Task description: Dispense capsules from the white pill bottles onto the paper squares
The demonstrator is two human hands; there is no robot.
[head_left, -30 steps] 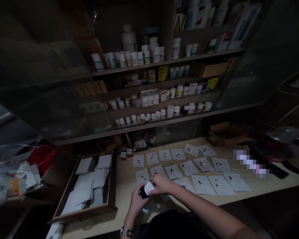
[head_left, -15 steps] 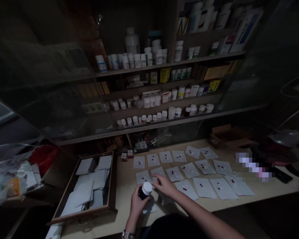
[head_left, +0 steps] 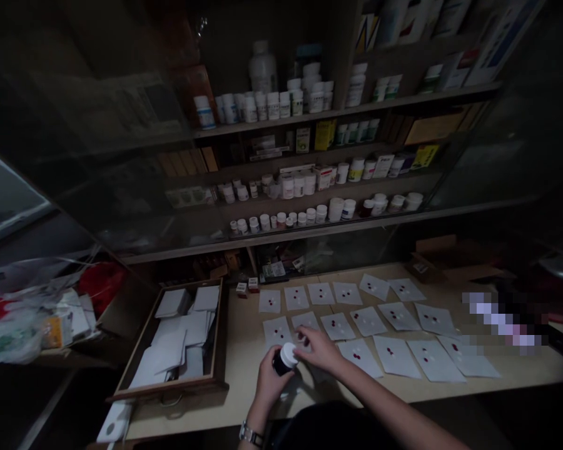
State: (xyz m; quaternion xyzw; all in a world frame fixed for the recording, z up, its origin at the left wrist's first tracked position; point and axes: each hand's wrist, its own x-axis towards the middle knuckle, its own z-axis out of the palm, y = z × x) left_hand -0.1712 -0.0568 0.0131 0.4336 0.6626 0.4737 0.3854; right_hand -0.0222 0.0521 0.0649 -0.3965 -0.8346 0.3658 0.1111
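Note:
A dark pill bottle (head_left: 280,365) with a white cap (head_left: 289,354) is gripped in my left hand (head_left: 268,380), tilted a little, above the front of the table. My right hand (head_left: 318,350) comes in from the right, its curled fingers and thumb at the cap's edge. Rows of white paper squares lie around and beyond the hands. Small dark red and pale pills sit on them, as on the paper square (head_left: 356,357) right of my right hand. Another paper square (head_left: 276,332) lies just behind the bottle, and one under the right hand is partly hidden.
A wooden drawer (head_left: 219,350) with stacks of white paper (head_left: 169,350) stands at the left. Two small boxes (head_left: 248,286) are behind it. Shelves (head_left: 272,232) of medicine bottles and boxes rise at the back. A cardboard box (head_left: 434,250) sits at the back right, plastic bags (head_left: 14,331) far left.
My right hand has come to the bottle's cap, its fingers curling in from a more outstretched pose. The left hand still holds the bottle. The whole view has shifted slightly.

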